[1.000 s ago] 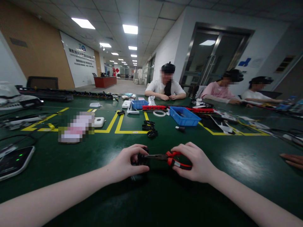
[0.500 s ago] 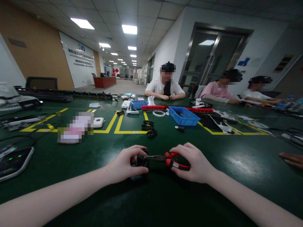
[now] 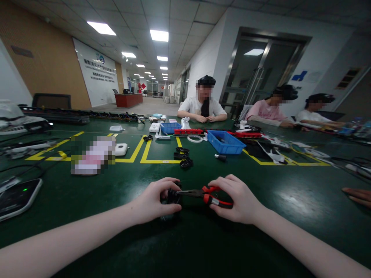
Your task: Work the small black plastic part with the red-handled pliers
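Note:
My left hand [image 3: 158,199] is closed around a small black part [image 3: 174,196], whose kind I cannot make out because the fingers cover much of it. From the right, a pair of long-nose pliers [image 3: 199,193] with red and black handles reaches to this part, its tips touching or very near it. My right hand [image 3: 236,199] grips the pliers by the handles. Beyond the hands lie several similar black parts [image 3: 183,158] in a small cluster on the green table [image 3: 121,247].
A blue bin [image 3: 226,143] holding dark items stands beyond my right hand, with a black cylindrical piece [image 3: 220,157] before it. A phone [image 3: 94,156] and a white device [image 3: 120,149] lie to the left. Another person's hand [image 3: 358,196] rests at the right edge.
Both hands and the pliers hold nearly the same position. The camera view has shifted very slightly.

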Tool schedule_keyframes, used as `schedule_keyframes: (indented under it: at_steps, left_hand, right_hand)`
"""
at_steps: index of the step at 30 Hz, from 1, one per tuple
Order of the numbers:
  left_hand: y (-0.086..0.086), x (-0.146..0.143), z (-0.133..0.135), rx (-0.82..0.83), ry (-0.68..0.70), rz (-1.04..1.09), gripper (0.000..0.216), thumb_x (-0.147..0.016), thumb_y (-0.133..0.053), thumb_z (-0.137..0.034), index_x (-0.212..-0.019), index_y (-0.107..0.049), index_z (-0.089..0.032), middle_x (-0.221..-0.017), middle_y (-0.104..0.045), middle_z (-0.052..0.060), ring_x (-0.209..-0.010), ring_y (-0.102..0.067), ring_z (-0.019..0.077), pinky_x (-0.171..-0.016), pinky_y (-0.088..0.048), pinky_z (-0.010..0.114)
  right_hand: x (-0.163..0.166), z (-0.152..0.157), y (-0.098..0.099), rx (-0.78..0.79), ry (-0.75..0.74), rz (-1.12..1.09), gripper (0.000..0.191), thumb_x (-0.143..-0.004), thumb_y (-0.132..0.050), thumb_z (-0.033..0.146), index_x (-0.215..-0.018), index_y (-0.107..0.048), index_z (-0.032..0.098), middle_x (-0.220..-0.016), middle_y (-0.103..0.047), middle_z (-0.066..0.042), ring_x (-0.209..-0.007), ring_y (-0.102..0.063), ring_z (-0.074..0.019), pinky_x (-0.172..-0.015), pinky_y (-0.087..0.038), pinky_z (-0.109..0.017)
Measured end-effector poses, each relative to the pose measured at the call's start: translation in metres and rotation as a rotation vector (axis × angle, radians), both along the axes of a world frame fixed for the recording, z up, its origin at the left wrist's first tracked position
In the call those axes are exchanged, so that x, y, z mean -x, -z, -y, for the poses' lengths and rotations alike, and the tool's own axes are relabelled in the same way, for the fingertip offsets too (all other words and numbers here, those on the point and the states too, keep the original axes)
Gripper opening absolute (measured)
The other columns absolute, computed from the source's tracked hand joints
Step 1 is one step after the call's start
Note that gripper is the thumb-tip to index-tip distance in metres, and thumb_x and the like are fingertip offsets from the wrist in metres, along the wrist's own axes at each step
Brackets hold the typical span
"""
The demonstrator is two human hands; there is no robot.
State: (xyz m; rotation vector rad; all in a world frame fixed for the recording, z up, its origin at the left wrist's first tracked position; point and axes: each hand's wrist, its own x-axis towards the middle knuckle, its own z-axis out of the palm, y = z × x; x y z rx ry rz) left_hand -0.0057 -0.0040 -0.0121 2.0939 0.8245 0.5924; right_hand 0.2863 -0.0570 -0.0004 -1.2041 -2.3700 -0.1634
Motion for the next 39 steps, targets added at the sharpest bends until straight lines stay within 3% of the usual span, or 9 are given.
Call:
schedule_keyframes:
  at_steps: [14, 30, 39]
  left_hand:
    - [0.009, 0.001, -0.004, -0.017, 0.004, 0.017, 0.042, -0.075, -0.077, -0.033, -0.116, -0.068, -0.024, -0.139, -0.056, 0.006, -0.092, -0.06, 0.0204, -0.075, -0.048, 0.032]
    - [-0.001, 0.0, 0.001, -0.017, 0.005, 0.011, 0.037, -0.076, -0.076, -0.033, -0.111, -0.07, -0.021, -0.141, -0.055, 0.01, -0.085, -0.061, 0.0183, -0.073, -0.05, 0.032]
    - [0.001, 0.001, 0.001, -0.002, 0.028, 0.043, 0.035, -0.078, -0.072, -0.025, -0.113, -0.068, -0.021, -0.141, -0.055, 0.009, -0.113, -0.062, 0.0277, -0.093, -0.051, 0.039]
  right_hand:
    - [-0.001, 0.001, -0.003, 0.031, 0.007, 0.027, 0.036, -0.073, -0.071, 0.035, -0.105, -0.062, 0.019, -0.093, -0.071, -0.006, -0.076, -0.062, -0.0204, -0.074, -0.044, -0.037]
    - [-0.002, 0.0, -0.002, 0.014, -0.011, 0.038, 0.036, -0.075, -0.069, 0.037, -0.106, -0.062, 0.02, -0.094, -0.071, -0.006, -0.076, -0.063, -0.0197, -0.075, -0.044, -0.037]
    - [-0.003, 0.0, -0.007, -0.017, -0.026, 0.062, 0.036, -0.074, -0.07, 0.036, -0.106, -0.061, 0.02, -0.093, -0.072, -0.006, -0.078, -0.065, -0.0204, -0.076, -0.044, -0.037]
